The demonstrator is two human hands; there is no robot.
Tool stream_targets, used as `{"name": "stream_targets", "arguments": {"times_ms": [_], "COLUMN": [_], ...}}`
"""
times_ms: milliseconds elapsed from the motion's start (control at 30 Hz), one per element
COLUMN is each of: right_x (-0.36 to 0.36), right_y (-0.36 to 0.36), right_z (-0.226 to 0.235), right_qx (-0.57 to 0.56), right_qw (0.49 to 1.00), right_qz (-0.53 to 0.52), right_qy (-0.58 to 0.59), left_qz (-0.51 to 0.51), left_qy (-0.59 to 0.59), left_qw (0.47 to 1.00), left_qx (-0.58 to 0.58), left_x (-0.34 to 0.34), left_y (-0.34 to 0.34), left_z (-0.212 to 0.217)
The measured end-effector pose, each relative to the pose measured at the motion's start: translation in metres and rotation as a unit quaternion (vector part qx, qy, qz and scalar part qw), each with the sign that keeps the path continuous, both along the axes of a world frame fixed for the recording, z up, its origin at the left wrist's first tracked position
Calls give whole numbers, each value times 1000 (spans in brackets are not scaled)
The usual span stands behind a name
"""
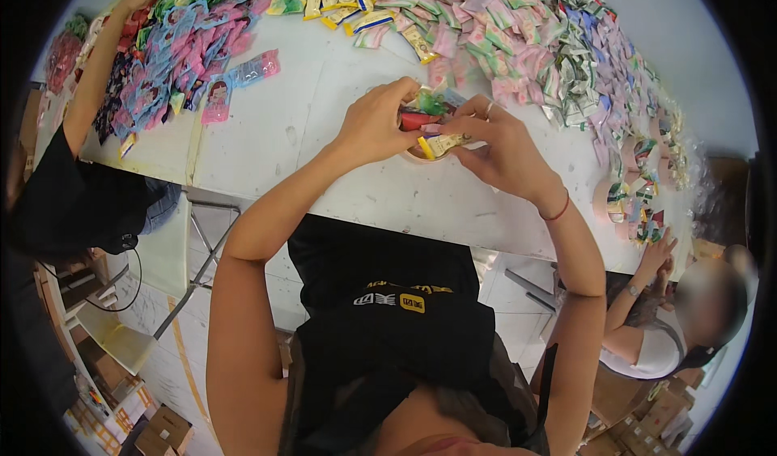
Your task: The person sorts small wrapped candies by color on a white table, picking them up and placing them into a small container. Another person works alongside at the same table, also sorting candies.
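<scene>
Both hands meet over the near part of the white table point(340, 173), above a small round tan cup point(421, 155) that is mostly hidden beneath them. The left hand point(374, 126) has its fingers pressed together around a bundle of small packets point(422, 110) — red and green ones show. The right hand point(495, 142) pinches a yellow-and-white sachet point(441, 144) whose long axis runs roughly left to right, its yellow end toward the left hand. Farther back, heaps of loose sachets point(518, 35) in pink, green, yellow and white cover the table. At the left — another person's arm point(97, 67) reaches over pink and blue packets point(186, 51). A third person point(672, 326) sits at the right edge.
</scene>
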State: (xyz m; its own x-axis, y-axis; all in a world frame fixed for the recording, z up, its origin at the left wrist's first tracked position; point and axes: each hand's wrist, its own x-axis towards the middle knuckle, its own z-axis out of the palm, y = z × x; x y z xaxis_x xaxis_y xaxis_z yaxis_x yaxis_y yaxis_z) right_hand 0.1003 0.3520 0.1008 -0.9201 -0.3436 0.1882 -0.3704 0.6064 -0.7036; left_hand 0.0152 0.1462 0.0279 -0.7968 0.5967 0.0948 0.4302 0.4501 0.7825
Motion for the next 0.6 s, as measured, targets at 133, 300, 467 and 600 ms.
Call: {"name": "stream_targets", "arguments": {"times_ms": [133, 300, 467, 600], "right_x": [-9, -16, -13, -17], "right_y": [-9, -18, -8, -9], "right_z": [-7, -11, -19, -28], "right_qx": [275, 218, 89, -124], "right_qw": [943, 968, 992, 991], "right_qz": [104, 91, 63, -13], "right_qy": [153, 86, 66, 48], "left_qz": [-46, -147, -103, -55], "left_qy": [-23, -143, -147, -97], "left_qw": [998, 976, 983, 993], "left_qx": [47, 79, 36, 38], "left_x": [-5, -9, -2, 3], "left_y": [-6, -18, -12, -4], "left_z": [-4, 9, 11, 1]}}
